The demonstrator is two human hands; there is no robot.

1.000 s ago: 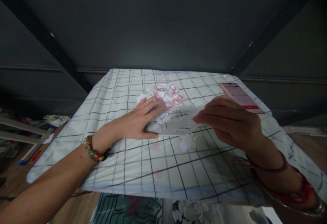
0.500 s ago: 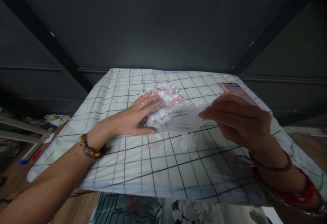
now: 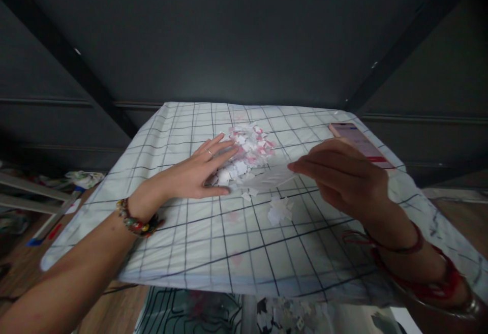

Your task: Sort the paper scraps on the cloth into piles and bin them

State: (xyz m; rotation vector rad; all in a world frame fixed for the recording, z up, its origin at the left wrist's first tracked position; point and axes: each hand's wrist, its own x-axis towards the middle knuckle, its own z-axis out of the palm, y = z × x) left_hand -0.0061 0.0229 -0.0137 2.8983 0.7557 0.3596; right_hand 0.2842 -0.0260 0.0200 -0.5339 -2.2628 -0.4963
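white card (image 3: 267, 177), thin and blurred, is pinched at its right end between the thumb and fingers of the right hand (image 3: 345, 184); it slants down leftward to the near side of a heap of paper scraps (image 3: 249, 146), its far end near the left thumb. the left hand (image 3: 194, 174) is spread, palm down and holding nothing, at the left side of that heap; whether its palm touches the cloth i cannot tell. a ring (image 3: 208, 153) circles one finger, a beaded bracelet (image 3: 138, 222) the left wrist, and red cords (image 3: 444, 280) the right. the heap is white with pink stains. nearer the body, apart from it, sits a small cluster of scraps (image 3: 280, 211). a phone (image 3: 366, 147) lies beyond the right hand, screen up. everything rests on a checked cloth (image 3: 179, 252). below its near edge show more pieces (image 3: 292, 319); past its far edge stands a dark panel (image 3: 244, 39).
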